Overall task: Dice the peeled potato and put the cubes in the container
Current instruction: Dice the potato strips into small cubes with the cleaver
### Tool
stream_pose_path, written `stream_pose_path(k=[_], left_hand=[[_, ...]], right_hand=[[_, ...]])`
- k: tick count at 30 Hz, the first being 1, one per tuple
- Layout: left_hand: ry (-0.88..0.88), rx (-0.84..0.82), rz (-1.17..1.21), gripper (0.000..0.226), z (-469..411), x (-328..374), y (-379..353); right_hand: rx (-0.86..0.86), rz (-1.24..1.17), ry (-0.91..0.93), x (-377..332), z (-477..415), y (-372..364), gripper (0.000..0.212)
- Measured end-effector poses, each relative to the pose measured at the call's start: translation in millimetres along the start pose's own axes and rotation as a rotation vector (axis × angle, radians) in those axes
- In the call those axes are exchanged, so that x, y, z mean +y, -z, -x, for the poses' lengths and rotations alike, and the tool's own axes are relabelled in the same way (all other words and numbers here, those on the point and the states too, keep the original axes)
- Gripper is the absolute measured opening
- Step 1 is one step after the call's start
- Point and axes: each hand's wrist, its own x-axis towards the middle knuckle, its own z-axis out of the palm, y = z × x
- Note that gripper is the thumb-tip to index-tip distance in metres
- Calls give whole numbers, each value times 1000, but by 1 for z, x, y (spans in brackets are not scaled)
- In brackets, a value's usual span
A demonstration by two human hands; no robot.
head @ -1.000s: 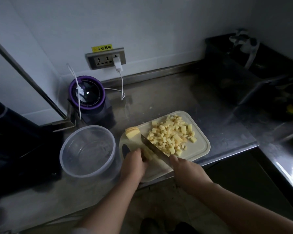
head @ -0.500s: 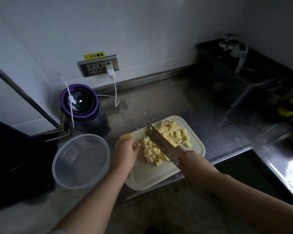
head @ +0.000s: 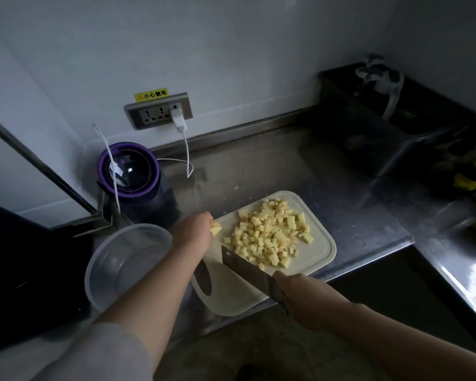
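Yellow cubes (head: 270, 237) are lying heaped on the far right part of the cream cutting board (head: 323, 259), which is sitting on the steel counter (head: 259, 171). Judging by the size of that pile, most of the dicing is looking finished. One uncut chunk (head: 215, 229) of potato is showing at the board's far left corner. The left hand (head: 193, 235) is curling over it and gripping it, though most of the chunk is hidden under the fingers. The right hand (head: 300, 295) is clasping the handle of the knife (head: 245, 266), whose broad blade is lying across the board just beside the near left edge of the pile. The clear plastic container (head: 127, 266) is standing just left of the board, and nothing is lying in it. As I am reading it, the last chunk is waiting to be cut, and moving the cubes into the container is not yet begun. A purple-rimmed blender (head: 129, 169) is standing farther back on the left.
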Motion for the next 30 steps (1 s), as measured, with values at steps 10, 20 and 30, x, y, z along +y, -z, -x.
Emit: stream_pose_path(k=[10,20,30], left_hand=[[-94,106,-68,26,30,-2,-6],[-270,76,-234,26,42,-14,-4],[-371,50,-318,45,57,-19,2]], right_hand=[[133,12,-87,-5,-25,-4,43],[137,1,-110,-6,-19,-2,44],[129,-18,-113,-7,-18,2,43]])
